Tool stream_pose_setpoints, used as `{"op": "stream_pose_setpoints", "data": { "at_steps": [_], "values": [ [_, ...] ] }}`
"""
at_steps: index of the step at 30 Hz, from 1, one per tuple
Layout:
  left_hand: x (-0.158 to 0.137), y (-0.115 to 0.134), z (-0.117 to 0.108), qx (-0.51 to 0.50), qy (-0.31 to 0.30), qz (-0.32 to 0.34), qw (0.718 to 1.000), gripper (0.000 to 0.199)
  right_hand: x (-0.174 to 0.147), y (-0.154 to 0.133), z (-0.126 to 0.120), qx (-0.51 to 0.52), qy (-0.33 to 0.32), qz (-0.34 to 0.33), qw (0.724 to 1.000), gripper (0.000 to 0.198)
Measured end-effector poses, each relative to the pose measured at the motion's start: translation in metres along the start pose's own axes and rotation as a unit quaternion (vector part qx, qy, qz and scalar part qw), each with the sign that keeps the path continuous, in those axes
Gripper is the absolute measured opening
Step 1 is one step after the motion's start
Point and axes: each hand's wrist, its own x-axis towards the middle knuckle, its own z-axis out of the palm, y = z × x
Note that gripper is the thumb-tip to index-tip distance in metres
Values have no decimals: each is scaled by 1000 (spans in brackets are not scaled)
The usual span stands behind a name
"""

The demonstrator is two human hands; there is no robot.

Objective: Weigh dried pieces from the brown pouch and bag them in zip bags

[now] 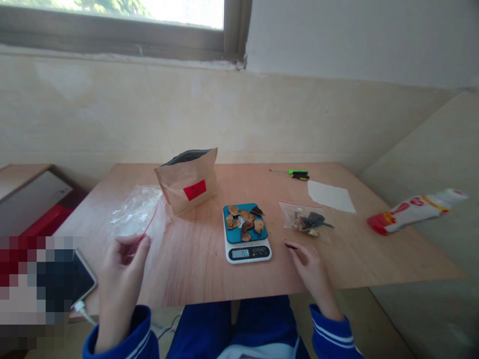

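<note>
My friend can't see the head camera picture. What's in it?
Brown slices sit on a digital scale; a person's left hand pinches a clear bag, the right hand a dark piece. A brown pouch stands farther back.

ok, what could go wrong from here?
1. The dark slice lies right at the edge of the blue scale platform; a bump might knock it off.
2. The right hand pinches a small dark piece, which could slip.
3. The left hand holds the clear bag; tugging it might catch the nearby paper pouch.
</note>
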Motion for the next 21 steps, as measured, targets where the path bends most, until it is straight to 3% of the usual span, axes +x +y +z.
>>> {"op": "stream_pose_setpoints", "data": {
  "at_steps": [5,8,13,17,21],
  "values": [
    [-14,11,21,-49,-48,54,996,28,-2,8,3,-45,-19,-46,998,24],
    [-23,15,33,-84,-74,69,991,24,1,-3,-2,-56,-37,-46,997,23],
    [-40,20,51,-93,-162,75,980,27,4,-80,1,51,-71,-34,996,25],
    [-61,31,67,-96,-174,119,973,22,4,-150,27,184,-107,3,977,37],
    [-76,37,74,-111,-181,150,966,19,11,-167,56,246,-118,26,962,32]
  ]
}}
